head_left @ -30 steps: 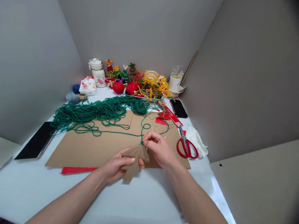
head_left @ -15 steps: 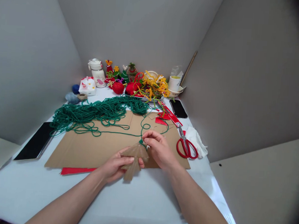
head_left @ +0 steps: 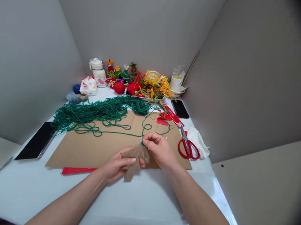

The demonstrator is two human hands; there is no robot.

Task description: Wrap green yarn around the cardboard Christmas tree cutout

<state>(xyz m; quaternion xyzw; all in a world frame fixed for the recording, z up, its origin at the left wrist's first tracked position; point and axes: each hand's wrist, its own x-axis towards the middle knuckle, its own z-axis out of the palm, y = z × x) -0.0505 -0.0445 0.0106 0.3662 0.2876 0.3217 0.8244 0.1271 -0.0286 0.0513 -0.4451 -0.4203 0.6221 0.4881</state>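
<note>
A small tree-shaped cardboard cutout (head_left: 135,156) is held just above the table's near edge of a large cardboard sheet (head_left: 92,146). My left hand (head_left: 116,166) grips the cutout from below, thumb on its face. My right hand (head_left: 158,150) pinches a green cord (head_left: 118,134) at the cutout's top. The cord runs left across the sheet to a big loose pile of green cord (head_left: 96,113).
Red scissors (head_left: 187,147) and a white tissue (head_left: 198,141) lie to the right. A black tablet (head_left: 38,141) lies left, a black phone (head_left: 180,109) at back right. Red paper strip (head_left: 78,171) pokes out under the sheet. Yarn ornaments, pipe cleaners (head_left: 154,87) and a cup (head_left: 176,83) crowd the back.
My right hand's fingers have shifted slightly at the cutout's top, turning the green cord there. The left hand and cutout stay almost still.
</note>
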